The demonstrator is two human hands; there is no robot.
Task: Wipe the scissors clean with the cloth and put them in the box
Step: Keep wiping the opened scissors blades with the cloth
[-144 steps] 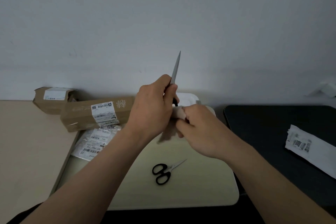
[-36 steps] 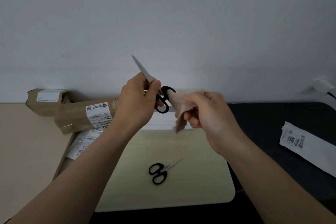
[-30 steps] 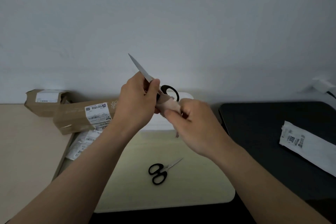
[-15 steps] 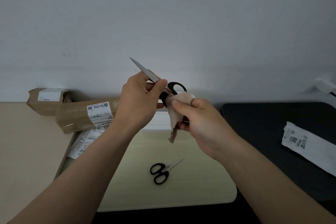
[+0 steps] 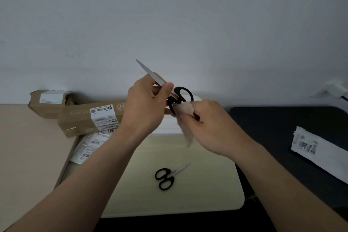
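Both hands are raised above a pale cream board [image 5: 207, 190] with rounded corners; on that board lies a small pair of black-handled scissors [image 5: 166, 177], blades closed and pointing up to the right; a beige tabletop [image 5: 28, 156] runs along the left, a dark mat [image 5: 282, 128] along the right with a white labelled mailer bag [image 5: 320, 156] lying on it; at the left rear a long cardboard box [image 5: 82, 120] rests tilted over some labelled plastic packets [image 5: 88, 147], a second cardboard parcel [image 5: 49, 100] behind it against the plain grey-white wall [image 5: 169, 15]; a white object [image 5: 169, 125] at the far end of the board is mostly hidden by the hands, and what it is cannot be told.

The left hand [image 5: 145, 107] pinches the large scissors [image 5: 181, 96] by the closed blades, thumb on top, tip pointing up and left, black handle loops toward the right; the right hand [image 5: 209, 128] has its fingers curled round a pinkish cloth [image 5: 185, 117], pressing it against the lower handle loop; a loose end of the cloth hangs below the fingers; the two hands sit close together, joined through scissors and cloth, forearms angled in from the lower corners.
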